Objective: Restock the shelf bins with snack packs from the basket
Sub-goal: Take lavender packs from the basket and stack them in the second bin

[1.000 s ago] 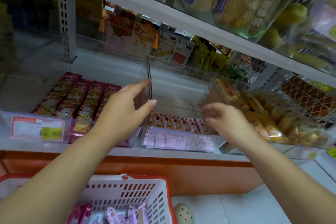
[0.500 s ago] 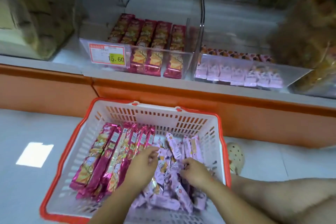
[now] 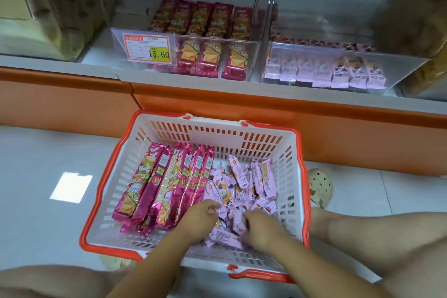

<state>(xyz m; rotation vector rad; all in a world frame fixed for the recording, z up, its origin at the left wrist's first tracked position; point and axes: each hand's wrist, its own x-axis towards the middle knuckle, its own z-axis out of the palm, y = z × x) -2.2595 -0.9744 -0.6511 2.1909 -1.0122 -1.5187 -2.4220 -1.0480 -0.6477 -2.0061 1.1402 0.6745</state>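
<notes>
A white basket with an orange rim [image 3: 294, 176] sits on the floor below the shelf. Long magenta snack packs [image 3: 164, 184] fill its left half, and small pale pink snack packs [image 3: 244, 184] are heaped on its right. My left hand [image 3: 199, 219] and my right hand [image 3: 262, 227] are both down in the pink heap, fingers curled around small packs. On the shelf above, one clear bin [image 3: 212, 58] holds magenta packs, and the clear bin to its right [image 3: 338, 68] holds a row of pink packs.
An orange shelf base [image 3: 242, 106] runs behind the basket. A price tag reading 15.60 [image 3: 147, 49] hangs on the left bin. My knees and pale clog shoes [image 3: 320, 186] flank the basket on the grey tiled floor. Blurred goods fill the far left and right shelves.
One second ago both hands were up at the shelf bins. They have since dropped into the basket, and now dig deeper into the pink packs, closing around them.
</notes>
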